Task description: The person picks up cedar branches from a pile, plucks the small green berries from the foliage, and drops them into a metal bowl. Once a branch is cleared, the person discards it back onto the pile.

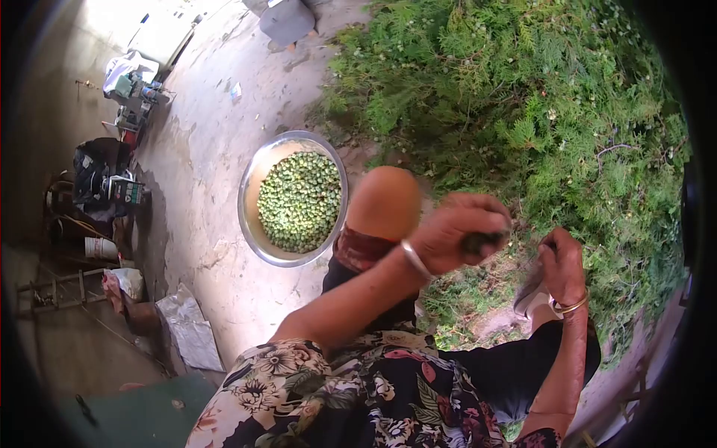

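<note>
My left hand (457,230), with a silver bangle at the wrist, is closed round a dark green clump (480,243), blurred and partly covered by the fingers; it looks like green cones. To its right, my right hand (562,265) has fingers and thumb pinched together, and whatever lies between them is too small to make out. Both hands are raised near the heap of leafy evergreen branches (485,97), which bear small pale cones. Left of my bent knee, a round metal basin (246,237) holds many small round green cones (299,201).
Loose green sprigs (463,299) lie on the ground between my legs. Along the wall at left are a black bag (93,175), a white bucket (101,248), a ladder (63,287) and a silvery sack (188,328). A grey object (287,21) stands at the top.
</note>
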A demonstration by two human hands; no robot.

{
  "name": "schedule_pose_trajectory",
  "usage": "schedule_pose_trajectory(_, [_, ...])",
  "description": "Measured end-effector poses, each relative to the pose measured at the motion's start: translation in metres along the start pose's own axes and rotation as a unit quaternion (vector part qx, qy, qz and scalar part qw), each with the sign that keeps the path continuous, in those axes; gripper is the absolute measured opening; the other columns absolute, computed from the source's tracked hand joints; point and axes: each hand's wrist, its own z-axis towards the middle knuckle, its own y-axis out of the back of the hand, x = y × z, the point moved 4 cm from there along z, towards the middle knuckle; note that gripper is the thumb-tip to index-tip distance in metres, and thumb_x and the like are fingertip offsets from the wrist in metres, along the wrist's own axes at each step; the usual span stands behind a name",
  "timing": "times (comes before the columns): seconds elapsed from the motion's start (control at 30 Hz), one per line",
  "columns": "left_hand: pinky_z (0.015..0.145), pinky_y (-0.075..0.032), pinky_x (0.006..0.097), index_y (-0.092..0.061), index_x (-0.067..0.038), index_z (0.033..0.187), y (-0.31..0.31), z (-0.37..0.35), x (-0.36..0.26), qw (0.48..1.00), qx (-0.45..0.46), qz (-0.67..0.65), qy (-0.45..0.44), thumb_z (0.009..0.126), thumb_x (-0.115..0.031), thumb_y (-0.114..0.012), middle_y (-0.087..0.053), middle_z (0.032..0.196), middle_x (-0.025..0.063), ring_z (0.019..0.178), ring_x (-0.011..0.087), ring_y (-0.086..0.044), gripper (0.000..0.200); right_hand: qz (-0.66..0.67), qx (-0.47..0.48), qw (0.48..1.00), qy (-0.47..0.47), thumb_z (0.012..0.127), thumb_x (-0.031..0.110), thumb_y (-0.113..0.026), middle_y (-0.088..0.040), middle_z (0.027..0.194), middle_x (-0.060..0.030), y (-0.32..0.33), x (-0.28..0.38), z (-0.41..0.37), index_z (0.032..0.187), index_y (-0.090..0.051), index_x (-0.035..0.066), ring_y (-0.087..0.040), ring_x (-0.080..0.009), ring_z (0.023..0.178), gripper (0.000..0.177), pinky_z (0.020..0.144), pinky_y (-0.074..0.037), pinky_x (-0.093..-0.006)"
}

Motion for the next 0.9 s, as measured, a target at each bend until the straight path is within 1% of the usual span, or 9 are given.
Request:
schedule_pose_trajectory(0.17, [0.050,-0.048,0.0245,-0.058,0.004,0.098,0.067,-0.079,-0.108,0.947,-0.144,0.141,-0.252,0.076,-0.007,-0.058,-0.062,0.090,0.0176,0.068,0.0183,-0.061,0.024,0.026,0.112,0.993,0.008,0.068,-0.004,-0.058,-0.056,0.064,-0.0140,-0.007,0.005,-0.007,0.075,-0.058,-0.002,-0.057,-0.0247,0.057,0.007,0.054,-0.044,-0.0337])
schedule_pose_trajectory(0.3, [0.072,-0.049,0.0324,-0.060,0.006,0.102,0.165,-0.149,-0.152,0.836,-0.381,0.305,-0.250,0.074,-0.007,-0.059,-0.065,0.093,0.0145,0.081,0.0198,-0.061,0.031,-0.036,0.351,0.936,-0.012,0.065,0.005,-0.066,-0.062,0.071,-0.0166,-0.025,0.004,-0.021,0.083,-0.065,0.000,-0.061,-0.0270,0.064,0.019,0.060,-0.048,-0.0334])
schedule_pose_trajectory(0.33, [0.080,-0.046,0.0314,-0.059,0.007,0.109,0.190,-0.168,-0.160,0.754,-0.464,0.430,-0.177,0.071,-0.010,-0.064,-0.064,0.099,0.0152,0.090,0.0201,-0.060,0.042,-0.072,0.353,0.933,-0.006,0.063,0.011,-0.069,-0.064,0.075,-0.0188,-0.027,0.004,-0.025,0.085,-0.066,0.000,-0.063,-0.0296,0.069,0.025,0.064,-0.049,-0.0354])
schedule_pose_trajectory(0.37, [0.087,-0.043,0.0310,-0.057,0.007,0.113,0.210,-0.179,-0.164,0.694,-0.472,0.493,-0.230,0.068,-0.009,-0.069,-0.063,0.105,0.0172,0.097,0.0223,-0.058,0.050,-0.071,0.353,0.933,-0.007,0.063,0.011,-0.069,-0.064,0.075,-0.0188,-0.029,0.005,-0.027,0.085,-0.066,0.000,-0.063,-0.0296,0.069,0.025,0.064,-0.049,-0.0354])
schedule_pose_trajectory(0.53, [0.085,-0.044,0.0324,-0.056,0.010,0.111,0.221,-0.198,-0.175,0.606,-0.582,0.474,-0.266,0.068,-0.009,-0.071,-0.062,0.104,0.0203,0.094,0.0245,-0.058,0.050,-0.051,0.338,0.940,0.006,0.061,0.004,-0.060,-0.059,0.065,-0.0161,-0.029,-0.001,-0.021,0.074,-0.064,0.000,-0.060,-0.0279,0.063,0.014,0.059,-0.046,-0.0353])
schedule_pose_trajectory(0.63, [0.063,-0.046,0.0236,-0.061,0.011,0.099,0.165,-0.143,-0.173,0.662,-0.470,0.529,-0.247,0.075,-0.009,-0.065,-0.065,0.081,0.0105,0.069,0.0126,-0.057,0.031,-0.086,0.320,0.939,0.088,0.060,0.004,-0.060,-0.057,0.066,-0.0180,-0.031,-0.012,-0.027,0.073,-0.062,0.001,-0.057,-0.0362,0.066,0.014,0.060,-0.045,-0.0410])
schedule_pose_trajectory(0.67, [0.065,-0.047,0.0237,-0.061,0.011,0.098,0.138,-0.116,-0.167,0.691,-0.414,0.545,-0.231,0.076,-0.008,-0.064,-0.065,0.084,0.0108,0.071,0.0124,-0.057,0.029,-0.032,0.244,0.962,0.120,0.061,0.004,-0.060,-0.058,0.068,-0.0171,-0.031,-0.017,-0.036,0.078,-0.060,0.001,-0.058,-0.0374,0.068,0.018,0.062,-0.045,-0.0440])
schedule_pose_trajectory(0.77, [0.070,-0.048,0.0253,-0.060,0.007,0.100,0.067,-0.034,-0.136,0.723,-0.242,0.629,-0.150,0.077,-0.009,-0.063,-0.063,0.088,0.0080,0.078,0.0130,-0.059,0.028,-0.181,0.304,0.933,0.071,0.060,0.001,-0.057,-0.060,0.070,-0.0162,-0.034,0.000,-0.046,0.072,-0.060,0.002,-0.059,-0.0384,0.069,0.012,0.062,-0.047,-0.0440])
schedule_pose_trajectory(0.9, [0.071,-0.049,0.0277,-0.061,0.000,0.101,0.027,0.072,-0.059,0.667,0.045,0.743,-0.033,0.078,-0.010,-0.065,-0.063,0.091,0.0069,0.079,0.0139,-0.060,0.025,-0.180,0.330,0.926,0.024,0.065,0.003,-0.058,-0.059,0.074,-0.0179,-0.026,0.014,-0.054,0.076,-0.055,-0.001,-0.059,-0.0350,0.076,0.012,0.066,-0.046,-0.0439])
